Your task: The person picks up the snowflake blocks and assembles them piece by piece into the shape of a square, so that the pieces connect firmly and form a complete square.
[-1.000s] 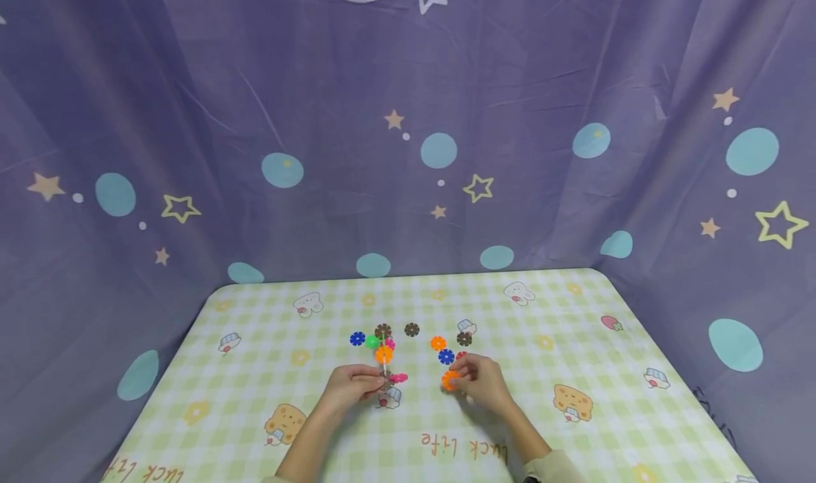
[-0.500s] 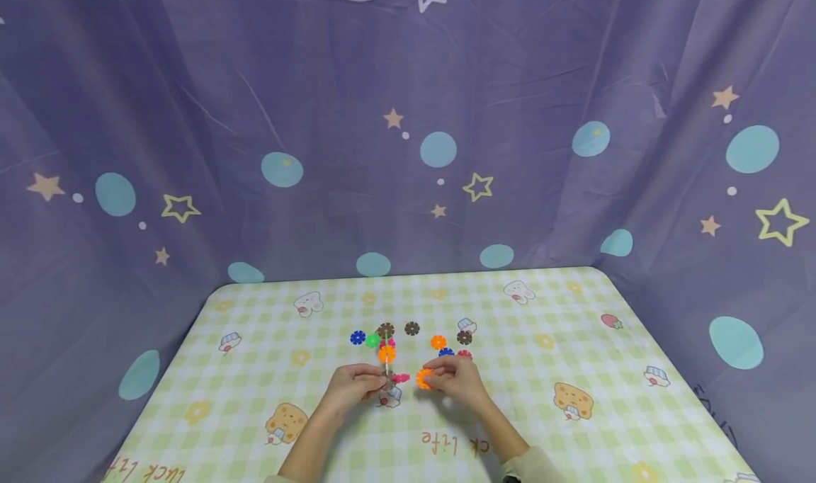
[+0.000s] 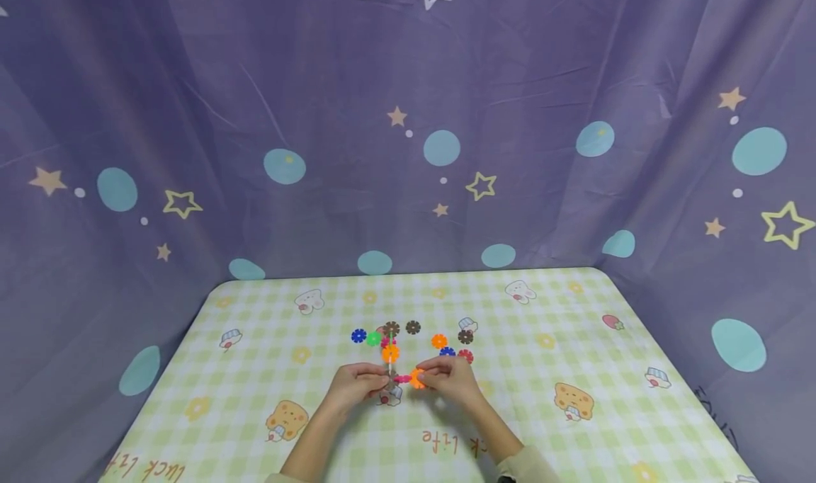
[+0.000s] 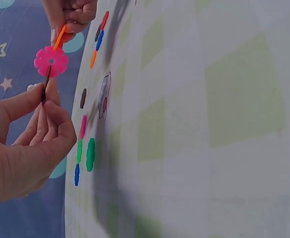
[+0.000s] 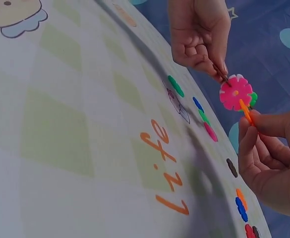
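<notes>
One pink disc is the ref pt: it's up off the tablecloth, w/ the L hand just left of it & the R hand just right. L thumb + fingers are clamped on a brown disc that meets the pink disc's left edge; R thumb + fingers pinch an orange disc at its right edge. Neither hand is clearly nearer; both sets of fingertips are v. close to pink's rim.

Key relation, imo: orange rim vs pink rim, crossed at abt right angles. In the head view pink is nearly edge-on, its long axis running left–right twd the R hand, while orange shows its face; in both wrist views it's pink face-on, orange edge-on. Orange touches or overlaps pink's rim; can't tell if the slots are engaged, so slot-to-slot alignment is prob. what counts most.

Past pink & a bit left: a second orange disc, link to the held pcs unclear. Farther past pink, on its left, a blue disc & green disc; on its right, a red disc.
</notes>
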The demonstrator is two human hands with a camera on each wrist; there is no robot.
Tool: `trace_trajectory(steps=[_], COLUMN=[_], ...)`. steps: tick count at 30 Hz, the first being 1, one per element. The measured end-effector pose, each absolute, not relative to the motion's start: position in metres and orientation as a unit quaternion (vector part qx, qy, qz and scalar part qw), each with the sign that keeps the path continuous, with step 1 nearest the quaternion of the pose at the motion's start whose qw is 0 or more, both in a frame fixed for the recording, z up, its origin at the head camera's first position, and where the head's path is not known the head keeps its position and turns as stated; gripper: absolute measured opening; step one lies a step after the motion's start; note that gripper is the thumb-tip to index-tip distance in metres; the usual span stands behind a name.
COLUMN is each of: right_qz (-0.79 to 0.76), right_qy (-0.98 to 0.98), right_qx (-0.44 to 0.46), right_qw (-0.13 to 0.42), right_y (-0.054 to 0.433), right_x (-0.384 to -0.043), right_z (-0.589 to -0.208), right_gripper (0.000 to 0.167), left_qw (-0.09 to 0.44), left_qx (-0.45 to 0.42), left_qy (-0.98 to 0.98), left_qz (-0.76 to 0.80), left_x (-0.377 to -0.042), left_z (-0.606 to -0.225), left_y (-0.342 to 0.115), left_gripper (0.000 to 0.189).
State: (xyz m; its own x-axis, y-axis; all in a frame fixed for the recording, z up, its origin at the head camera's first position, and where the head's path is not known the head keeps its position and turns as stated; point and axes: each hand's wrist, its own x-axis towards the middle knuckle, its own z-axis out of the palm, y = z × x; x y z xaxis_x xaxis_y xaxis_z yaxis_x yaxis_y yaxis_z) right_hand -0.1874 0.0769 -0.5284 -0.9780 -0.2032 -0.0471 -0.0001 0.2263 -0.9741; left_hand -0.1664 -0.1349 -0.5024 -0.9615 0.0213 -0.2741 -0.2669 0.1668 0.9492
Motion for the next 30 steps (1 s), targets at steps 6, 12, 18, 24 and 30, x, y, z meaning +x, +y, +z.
trace_trajectory(steps=[6, 12, 18, 24, 30], right_qz=[-0.612, -0.601, -0.613, -0.64, -0.647], right_qy=[0.787, 0.797, 0.787, 0.766, 0.76], right_qx=[-0.026, -0.01, -0.007, -0.022, -0.031], right_qw=[0.074, 0.064, 0.065, 0.045, 0.053], right_y=[0.074, 0.071, 0.068, 0.062, 0.064], right_x=[-0.186, -0.187, -0.187, -0.19, -0.188], right_z=[-0.524, -0.515, -0.513, -0.508, -0.492], right_gripper=[0.018, 0.013, 0.015, 0.017, 0.019], left_qw=[0.087, 0.069, 0.045, 0.057, 0.065], left_qx=[-0.081, -0.088, -0.084, -0.09, -0.097], left_qy=[0.762, 0.772, 0.799, 0.787, 0.775], left_qz=[0.636, 0.626, 0.593, 0.608, 0.621], left_x=[-0.168, -0.171, -0.176, -0.181, -0.181], left_z=[-0.505, -0.501, -0.492, -0.486, -0.487], left_y=[-0.127, -0.122, -0.124, -0.128, -0.132], left_gripper=[0.025, 0.021, 0.021, 0.022, 0.022])
